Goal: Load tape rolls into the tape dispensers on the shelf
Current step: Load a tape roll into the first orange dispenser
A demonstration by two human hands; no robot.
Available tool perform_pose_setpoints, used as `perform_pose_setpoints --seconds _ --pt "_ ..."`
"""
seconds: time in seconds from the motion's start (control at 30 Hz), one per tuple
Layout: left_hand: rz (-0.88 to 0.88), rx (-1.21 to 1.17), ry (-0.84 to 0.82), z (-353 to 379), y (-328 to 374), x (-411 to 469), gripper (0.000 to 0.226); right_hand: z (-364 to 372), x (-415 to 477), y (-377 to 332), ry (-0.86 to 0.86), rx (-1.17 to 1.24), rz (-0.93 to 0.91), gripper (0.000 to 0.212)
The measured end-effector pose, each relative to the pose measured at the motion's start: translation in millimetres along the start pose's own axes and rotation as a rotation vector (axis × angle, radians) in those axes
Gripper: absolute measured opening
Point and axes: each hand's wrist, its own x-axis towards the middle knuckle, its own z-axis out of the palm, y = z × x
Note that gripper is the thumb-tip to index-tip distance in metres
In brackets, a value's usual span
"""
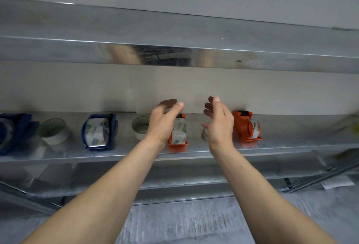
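On the metal shelf [213,147] stand several tape dispensers. An orange dispenser [179,132] with a roll in it sits partly behind my left hand [165,121], whose fingers are spread and hold nothing. My right hand [218,122] hovers open just right of it, in front of a loose clear roll [204,134] that is mostly hidden. A second orange dispenser [247,126] with a roll stands to the right. A blue dispenser [99,132] holds a roll further left, and another blue dispenser [11,132] is at the far left edge.
Two loose white tape rolls [54,131] [140,129] lie on the shelf between the dispensers. An upper shelf [174,49] overhangs close above. A lower shelf [184,183] and slanted metal braces [318,177] sit below. The wall is right behind.
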Motion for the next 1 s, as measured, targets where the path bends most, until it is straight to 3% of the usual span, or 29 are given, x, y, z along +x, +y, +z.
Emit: perform_pose_setpoints --seconds 0.1,0.23,0.37,0.53,0.7,0.87,1.0 --pt "0.039 -0.022 -0.001 16.7 4.3 -15.5 0.056 -24.1 -5.4 -7.3 -0.001 0.041 0.001 0.031" --pt "0.077 -0.062 -0.004 52.5 7.1 -42.6 0.015 -68.9 -13.6 -15.4 0.011 0.105 -0.025 0.028" --pt "0.095 -0.094 -0.008 99.4 11.7 -79.4 0.008 -124.6 -21.6 -24.0 -0.002 0.136 -0.024 0.033" --pt "0.116 -0.134 -0.045 160.7 12.3 -122.9 0.025 -200.2 -29.2 -35.3 0.01 0.21 -0.063 0.038" --pt "0.124 -0.105 -0.101 211.7 11.0 -157.3 0.011 -266.8 -30.6 -44.9 0.059 0.167 -0.097 0.025" --pt "0.129 -0.095 -0.205 256.0 10.1 -177.7 0.016 -320.0 -34.7 -55.2 0.142 0.189 -0.106 0.027" --pt "0.112 -0.124 -0.294 291.0 7.9 -187.0 0.042 -355.1 -36.6 -62.2 0.249 0.193 -0.106 0.035"
